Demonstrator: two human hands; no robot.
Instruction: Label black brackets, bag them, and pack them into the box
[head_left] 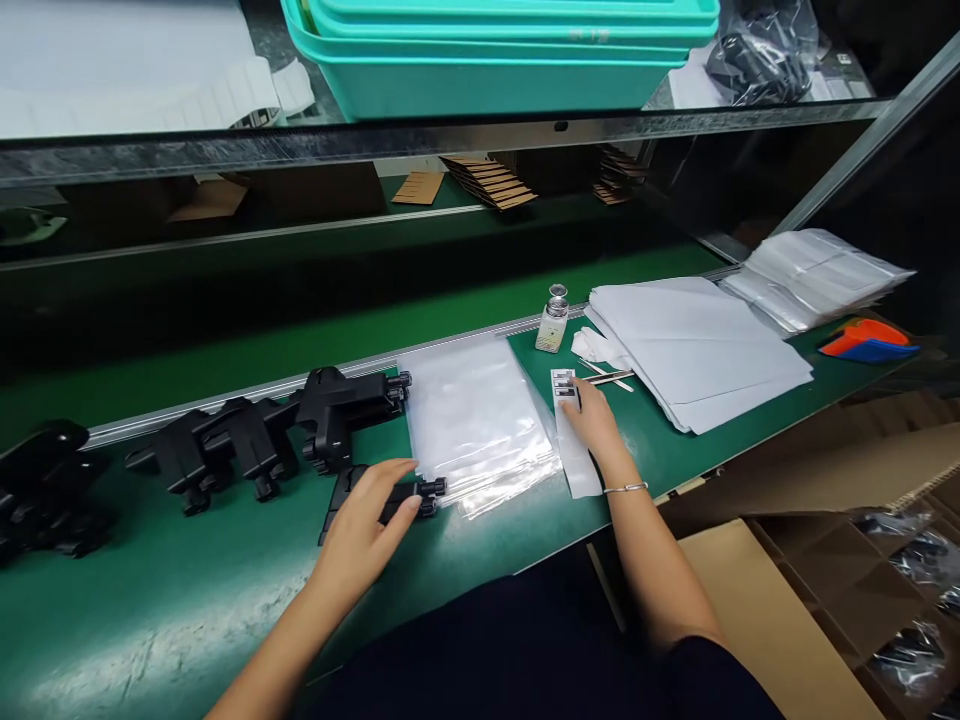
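My left hand [367, 520] hovers with thumb and fingers apart over a black T-shaped plastic part [345, 500]; the hand covers some of it, and I cannot tell whether they touch. My right hand [592, 415] is closed at the upper end of a white label strip [577, 465] with dark-printed labels. Slim metal tweezers [611, 377] stick out to the right from its fingers; their tips are hard to make out. Between my hands lies a stack of clear plastic bags [476, 410].
More black parts [247, 440] line the left of the green bench. A pump-top bottle [553, 322], crumpled tissue [592, 345], white sheets [697, 345] and further bags [817, 270] sit right. Above, a shelf carries turquoise bins [495, 85]. A divided carton [832, 600] stands below right.
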